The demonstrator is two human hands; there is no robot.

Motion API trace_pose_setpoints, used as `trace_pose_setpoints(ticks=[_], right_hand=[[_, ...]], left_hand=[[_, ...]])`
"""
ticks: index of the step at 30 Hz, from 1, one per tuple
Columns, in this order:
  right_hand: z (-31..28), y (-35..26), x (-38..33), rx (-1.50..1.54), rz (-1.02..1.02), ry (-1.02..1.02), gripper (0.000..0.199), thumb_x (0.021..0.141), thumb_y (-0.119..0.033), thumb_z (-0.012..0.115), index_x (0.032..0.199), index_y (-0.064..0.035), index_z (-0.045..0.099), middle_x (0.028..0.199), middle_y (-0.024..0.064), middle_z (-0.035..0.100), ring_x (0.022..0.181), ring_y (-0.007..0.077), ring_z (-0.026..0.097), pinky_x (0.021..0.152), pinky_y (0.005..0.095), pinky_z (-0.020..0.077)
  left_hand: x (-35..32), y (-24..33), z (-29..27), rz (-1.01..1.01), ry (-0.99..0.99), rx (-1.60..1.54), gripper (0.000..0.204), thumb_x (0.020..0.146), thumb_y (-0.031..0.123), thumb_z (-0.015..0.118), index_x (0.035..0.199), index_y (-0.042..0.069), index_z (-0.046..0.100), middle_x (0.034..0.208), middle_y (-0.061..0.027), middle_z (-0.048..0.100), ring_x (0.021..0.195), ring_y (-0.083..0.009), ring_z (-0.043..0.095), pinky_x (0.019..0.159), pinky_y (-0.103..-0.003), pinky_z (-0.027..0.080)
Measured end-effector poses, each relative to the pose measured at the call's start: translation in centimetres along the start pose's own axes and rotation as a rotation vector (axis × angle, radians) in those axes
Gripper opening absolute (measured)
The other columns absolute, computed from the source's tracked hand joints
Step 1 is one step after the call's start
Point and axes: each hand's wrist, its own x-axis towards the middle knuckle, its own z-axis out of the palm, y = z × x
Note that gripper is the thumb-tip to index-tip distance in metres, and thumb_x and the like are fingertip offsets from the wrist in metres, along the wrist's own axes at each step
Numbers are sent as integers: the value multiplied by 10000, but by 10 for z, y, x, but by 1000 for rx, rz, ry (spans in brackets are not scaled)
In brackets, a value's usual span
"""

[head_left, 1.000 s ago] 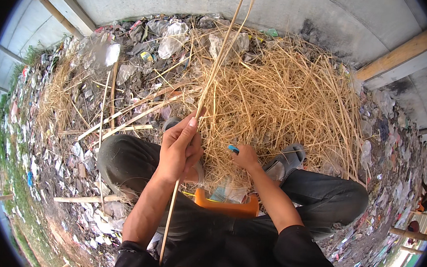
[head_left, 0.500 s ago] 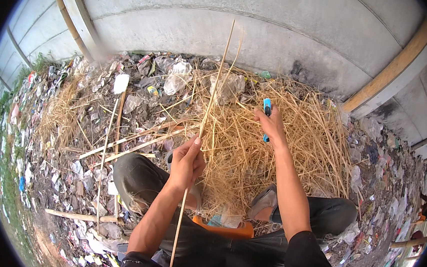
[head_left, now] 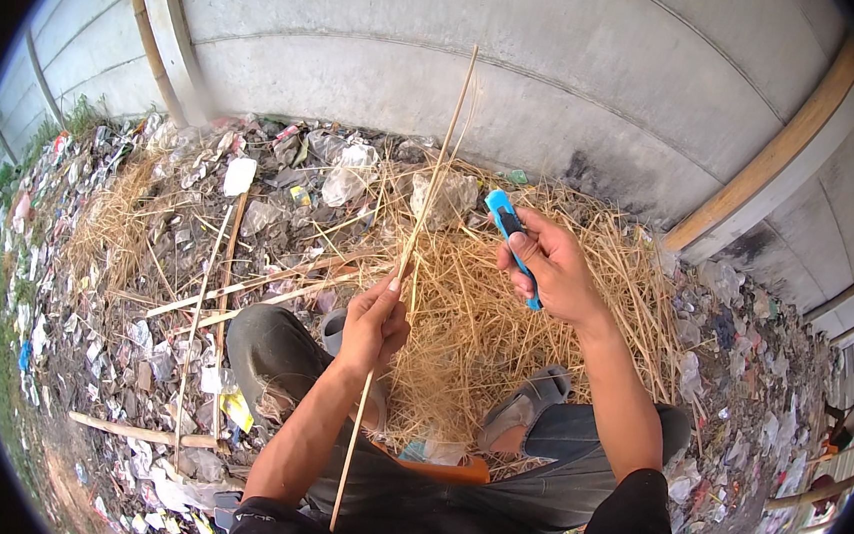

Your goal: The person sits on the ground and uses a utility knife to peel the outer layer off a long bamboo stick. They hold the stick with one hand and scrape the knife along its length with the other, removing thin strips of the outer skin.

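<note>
Stretching across the back, a grey wall (head_left: pixel 381 83) is fronted by a wide heap of straw-coloured strands (head_left: pixel 463 320). Above that mess a long thin pale strip (head_left: pixel 415 236) is held at a tilt, its top end seen against the wall. It's gripped partway along by the left hand (head_left: pixel 374 323), fingers closed right around it. Over in the right hand (head_left: pixel 555 272), fingers curled snugly, a blue cutter (head_left: pixel 509 221) is clasped, kept just apart from the strip.

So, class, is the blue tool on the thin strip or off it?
Off it: the right hand holds the blue tool beside the thin strip gripped in the left hand, with a visible gap between.
</note>
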Motion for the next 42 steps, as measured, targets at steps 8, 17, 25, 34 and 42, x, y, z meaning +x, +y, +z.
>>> trace_pose_setpoints(ticks=[8, 17, 25, 34, 42], right_hand=[[-17, 1, -42, 18, -1, 101, 308, 1049, -254, 554, 1217, 4, 537, 708, 6, 543, 499, 28, 415, 424, 203, 323], [-31, 16, -74, 37, -10, 219, 248, 1054, -219, 542, 1195, -16, 533, 684, 5, 523, 477, 25, 408, 415, 193, 333], [-35, 36, -85, -190, -99, 278, 278, 1042, -243, 569, 1164, 4, 611, 714, 16, 584, 557, 40, 495, 504, 228, 416], [-47, 47, -105, 22, -7, 185, 343, 1088, -272, 450, 1220, 15, 586, 789, 38, 617, 594, 46, 511, 529, 216, 422], [-28, 57, -107, 41, 112, 178, 320, 1042, -347, 541, 1056, -45, 643, 691, -45, 520, 580, 39, 441, 516, 234, 356]], left_hand=[[-2, -6, 4, -14, -40, -2, 420, 1070, 274, 482, 1451, 97, 491, 565, 65, 282, 437, -51, 233, 408, -232, 197], [3, -19, 4, -24, -63, 112, 464, 1081, 301, 441, 1500, 102, 441, 534, 50, 277, 365, -72, 277, 352, -227, 232], [2, -38, 10, -81, -123, 180, 453, 1080, 288, 447, 1486, 87, 454, 533, 49, 290, 377, -68, 285, 361, -226, 232], [4, -52, 14, -138, -182, 215, 442, 1080, 283, 451, 1471, 78, 466, 535, 55, 291, 389, -59, 272, 368, -223, 222], [1, -54, 31, -54, -250, 282, 470, 1082, 260, 456, 1502, 53, 420, 560, 71, 298, 426, -43, 277, 393, -212, 236]])
